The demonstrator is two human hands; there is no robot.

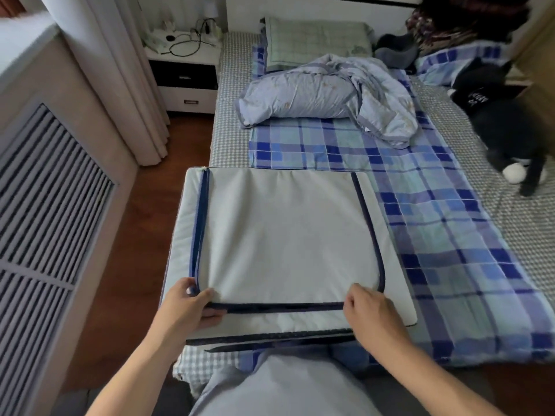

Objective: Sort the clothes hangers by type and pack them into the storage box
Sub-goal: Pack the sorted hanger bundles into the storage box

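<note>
Box: my grey storage box (285, 235) lies on the bed (468, 265), lid flap down.
Left hand (187, 307): my fingers pinch the flap's near left corner.
Right hand (371, 307): fingers curled, pinching at the dark zipper (279, 306) along the near edge.

Bed (510, 235) carries storage box (285, 235); plaid sheet (435, 235); crumpled quilt (324, 94).

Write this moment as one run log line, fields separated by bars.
storage box on bed, lid down | left hand grips lid corner | right hand pinches zipper edge | hangers not visible
</note>
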